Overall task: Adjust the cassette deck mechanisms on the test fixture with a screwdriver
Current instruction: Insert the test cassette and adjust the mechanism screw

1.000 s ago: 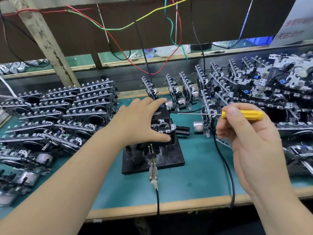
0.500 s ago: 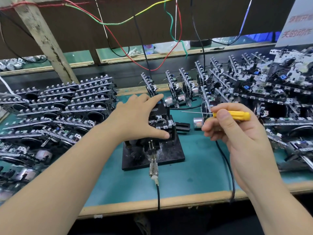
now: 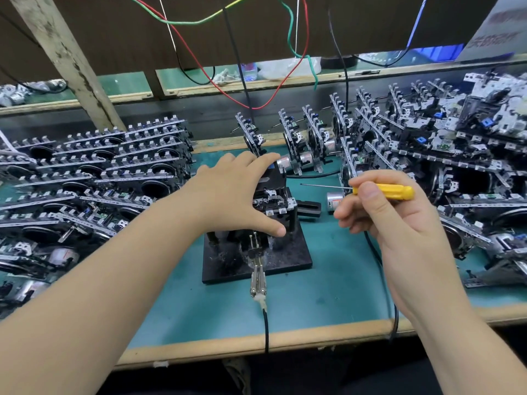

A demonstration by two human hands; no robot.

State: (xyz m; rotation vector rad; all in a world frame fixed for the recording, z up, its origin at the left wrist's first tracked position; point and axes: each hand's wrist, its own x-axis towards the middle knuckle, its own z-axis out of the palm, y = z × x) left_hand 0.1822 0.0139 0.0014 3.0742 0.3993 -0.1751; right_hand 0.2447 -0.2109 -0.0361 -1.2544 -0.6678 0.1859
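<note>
A black test fixture (image 3: 288,256) stands mid-bench on the teal mat, with a cassette deck mechanism (image 3: 275,199) seated on top of it. My left hand (image 3: 231,192) grips that mechanism, fingers over its far edge and thumb on its near side. My right hand (image 3: 379,215) holds a yellow-handled screwdriver (image 3: 383,191) level, to the right of the fixture. Its thin shaft points left, and the tip hangs a short way off the mechanism's right side, not touching it.
Stacked mechanisms (image 3: 94,178) fill the left of the bench and a larger heap (image 3: 445,155) fills the right. More stand upright behind the fixture (image 3: 299,143). A black cable (image 3: 266,329) runs from the fixture's clip over the front edge. Coloured wires (image 3: 216,78) hang above.
My right hand and the screwdriver have drifted left, closer to the fixture. My left hand has stayed on the mechanism.
</note>
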